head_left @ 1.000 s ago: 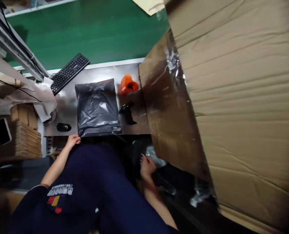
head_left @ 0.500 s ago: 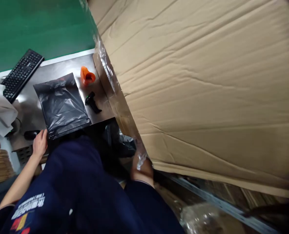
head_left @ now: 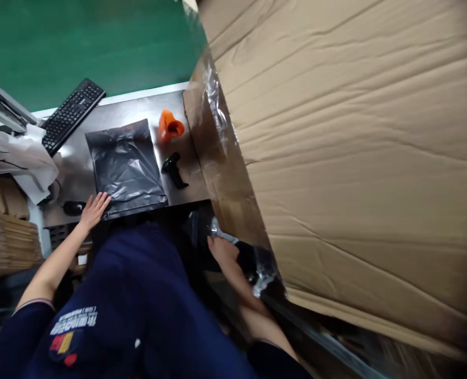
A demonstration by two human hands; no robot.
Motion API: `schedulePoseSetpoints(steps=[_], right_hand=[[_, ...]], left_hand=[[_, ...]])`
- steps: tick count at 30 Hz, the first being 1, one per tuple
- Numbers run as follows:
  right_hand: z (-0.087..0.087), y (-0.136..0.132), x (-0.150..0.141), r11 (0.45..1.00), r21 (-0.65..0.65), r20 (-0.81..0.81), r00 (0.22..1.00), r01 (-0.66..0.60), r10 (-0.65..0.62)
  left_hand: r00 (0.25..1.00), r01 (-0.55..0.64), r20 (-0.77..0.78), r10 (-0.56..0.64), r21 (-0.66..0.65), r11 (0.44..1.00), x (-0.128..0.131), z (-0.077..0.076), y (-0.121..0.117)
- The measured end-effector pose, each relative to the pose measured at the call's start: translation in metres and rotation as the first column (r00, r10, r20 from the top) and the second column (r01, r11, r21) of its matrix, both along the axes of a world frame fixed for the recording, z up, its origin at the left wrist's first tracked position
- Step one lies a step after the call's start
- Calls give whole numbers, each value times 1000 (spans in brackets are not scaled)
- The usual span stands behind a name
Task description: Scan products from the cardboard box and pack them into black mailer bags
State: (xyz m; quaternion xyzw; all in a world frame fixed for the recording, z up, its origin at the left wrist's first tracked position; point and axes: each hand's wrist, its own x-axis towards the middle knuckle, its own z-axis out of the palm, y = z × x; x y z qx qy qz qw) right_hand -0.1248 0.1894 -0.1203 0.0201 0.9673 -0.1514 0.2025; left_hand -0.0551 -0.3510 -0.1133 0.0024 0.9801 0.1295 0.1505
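My left hand (head_left: 94,209) lies with its fingers spread at the lower left corner of a flat black plastic mailing bag (head_left: 129,168) on the metal table. A black computer mouse (head_left: 74,208) is just left of that hand. My right hand (head_left: 223,249) is low, under the table's front edge beside the cardboard. Its fingers are curled in at dark, shiny plastic (head_left: 202,231); what they hold, if anything, is hidden. A black barcode scanner (head_left: 174,169) rests right of the bag, below an orange scanner stand (head_left: 170,126).
A tall cardboard sheet (head_left: 347,158) with clear tape along its edge walls off the right side. A black keyboard (head_left: 73,113) and white crumpled sheeting (head_left: 24,158) are at the left. Stacked flat cardboard (head_left: 7,239) stands below them. Green surface (head_left: 99,47) lies beyond the metal table (head_left: 78,163).
My left hand has moved from the table edge onto the bag's corner, its fingers spreading. My right hand has come into view from behind the cardboard edge. The view has shifted left.
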Motion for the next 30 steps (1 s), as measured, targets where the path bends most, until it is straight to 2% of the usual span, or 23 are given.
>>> schedulePoseSetpoints(steps=[2, 3, 5, 6, 8, 11, 13, 15, 19, 21, 22, 23, 26, 27, 28, 30], right_hand=[[-16, -37, -30, 975, -37, -66, 974, -221, 218], [-21, -57, -48, 932, -43, -154, 924, -359, 349], [-27, -94, -85, 798, 7, -360, 743, -602, 564], [-29, -112, -103, 729, 46, -431, 644, -683, 632], [-33, -142, -136, 594, 73, -476, 496, -801, 727], [-42, -174, -167, 351, 0, -461, 312, -936, 831], [-50, -182, -172, 234, -56, -452, 234, -971, 861], [-58, -179, -169, 173, -95, -438, 198, -980, 877], [-72, -154, -148, 78, -160, -405, 138, -984, 904], [-79, -147, -136, 78, -173, -397, 142, -982, 907], [-82, -147, -130, 114, -166, -392, 171, -980, 904], [-85, -149, -124, 171, -151, -383, 217, -974, 898], [-92, -162, -109, 390, -105, -348, 401, -915, 847], [-92, -165, -106, 432, -108, -342, 441, -896, 830], [-91, -166, -103, 446, -126, -340, 461, -886, 820], [-86, -162, -101, 417, -204, -348, 464, -886, 815]], left_hand=[[999, 36, 38, -34, -61, 997, -1, 0, -2], [997, 56, 59, -50, -93, 994, -2, 1, -3], [992, 99, 96, -85, -149, 984, -5, 4, -7], [989, 120, 108, -102, -170, 978, -7, 5, -9], [981, 165, 130, -141, -194, 967, -10, 9, -14], [967, 218, 174, -184, -204, 954, -13, 13, -23], [958, 249, 193, -212, -192, 949, -13, 14, -29], [947, 282, 207, -246, -170, 944, -10, 15, -33], [913, 362, 241, -328, -113, 925, 7, 15, -38], [902, 383, 251, -351, -92, 919, 16, 14, -37], [902, 382, 253, -350, -87, 920, 20, 13, -36], [905, 373, 254, -341, -86, 924, 23, 12, -36], [922, 326, 247, -299, -77, 942, 26, 11, -33], [925, 316, 244, -291, -68, 946, 27, 12, -32], [926, 310, 242, -289, -51, 949, 28, 13, -32], [924, 298, 246, -294, 20, 954, 30, 19, -30]])
